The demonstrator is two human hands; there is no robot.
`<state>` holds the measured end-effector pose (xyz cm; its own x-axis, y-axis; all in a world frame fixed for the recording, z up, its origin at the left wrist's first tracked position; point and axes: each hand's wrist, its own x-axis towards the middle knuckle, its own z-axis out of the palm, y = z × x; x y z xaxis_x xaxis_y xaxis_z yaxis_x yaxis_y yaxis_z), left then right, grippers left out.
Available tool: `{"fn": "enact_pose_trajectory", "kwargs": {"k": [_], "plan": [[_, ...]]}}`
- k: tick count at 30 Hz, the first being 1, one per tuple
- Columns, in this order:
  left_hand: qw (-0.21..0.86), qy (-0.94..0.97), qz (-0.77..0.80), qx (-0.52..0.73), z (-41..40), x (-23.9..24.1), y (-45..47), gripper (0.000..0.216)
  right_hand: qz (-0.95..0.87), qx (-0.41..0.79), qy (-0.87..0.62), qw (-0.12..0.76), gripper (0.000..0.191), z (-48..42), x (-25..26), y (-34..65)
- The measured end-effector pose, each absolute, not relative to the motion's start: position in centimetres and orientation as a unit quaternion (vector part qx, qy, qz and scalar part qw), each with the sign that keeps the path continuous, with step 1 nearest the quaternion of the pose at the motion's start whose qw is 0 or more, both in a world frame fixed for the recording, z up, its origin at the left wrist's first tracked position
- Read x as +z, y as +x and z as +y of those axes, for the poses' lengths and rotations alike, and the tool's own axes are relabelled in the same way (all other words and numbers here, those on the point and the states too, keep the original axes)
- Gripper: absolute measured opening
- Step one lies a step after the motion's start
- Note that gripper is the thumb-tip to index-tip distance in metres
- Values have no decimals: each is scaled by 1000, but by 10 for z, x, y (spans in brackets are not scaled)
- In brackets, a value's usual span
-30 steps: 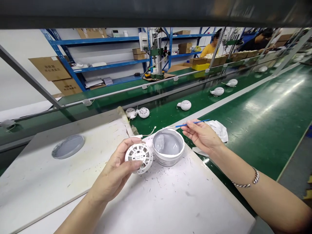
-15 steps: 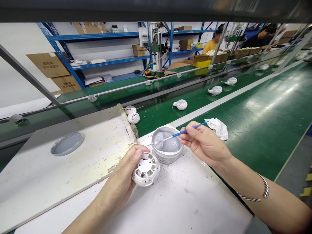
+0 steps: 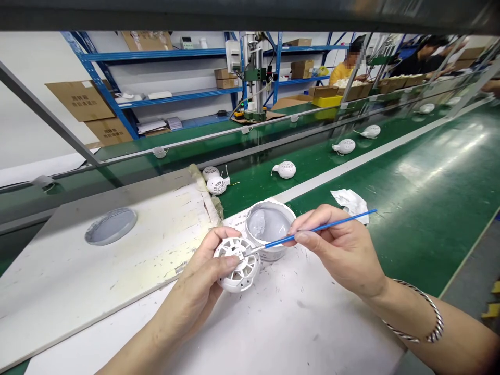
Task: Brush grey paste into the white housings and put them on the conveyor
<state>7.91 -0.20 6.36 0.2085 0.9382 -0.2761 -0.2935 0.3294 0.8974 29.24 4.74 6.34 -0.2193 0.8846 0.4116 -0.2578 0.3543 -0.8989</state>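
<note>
Closed around a round white openwork plastic shell (image 3: 239,281), my left hand (image 3: 201,273) rests its thumb on the shell's flat centre, over or beside a small white piece. My right hand (image 3: 344,247) pinches a thin blue-handled paintbrush (image 3: 324,227). The brush's tip meets the middle of the shell, close to my left thumb. Just behind the shell stands a round tub of grey paste (image 3: 272,224), with a paler lump on its left side. What my left fingers do under the shell is hidden.
A crumpled white tissue (image 3: 351,203) lies beyond my right hand. At left, a grey-coated lid (image 3: 111,226) lies on a white board (image 3: 50,271). Several white shells, including one shell (image 3: 285,170), sit along the green conveyor belt (image 3: 258,182). Co-workers sit at the far right.
The brush has moved from over the paste tub down to the shell, its handle now lower. My left thumb has shifted onto the shell's centre. Shells on the belt have moved slightly.
</note>
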Motion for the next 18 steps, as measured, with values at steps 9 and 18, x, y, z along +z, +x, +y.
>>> {"fn": "enact_pose_trajectory", "kwargs": {"k": [9, 18], "plan": [[692, 371, 423, 454, -1, 61, 76, 31, -634, 443, -236, 588, 10, 48, 69, 304], [645, 411, 452, 459, -9, 69, 83, 32, -654, 194, -199, 704, 15, 58, 64, 314]]}}
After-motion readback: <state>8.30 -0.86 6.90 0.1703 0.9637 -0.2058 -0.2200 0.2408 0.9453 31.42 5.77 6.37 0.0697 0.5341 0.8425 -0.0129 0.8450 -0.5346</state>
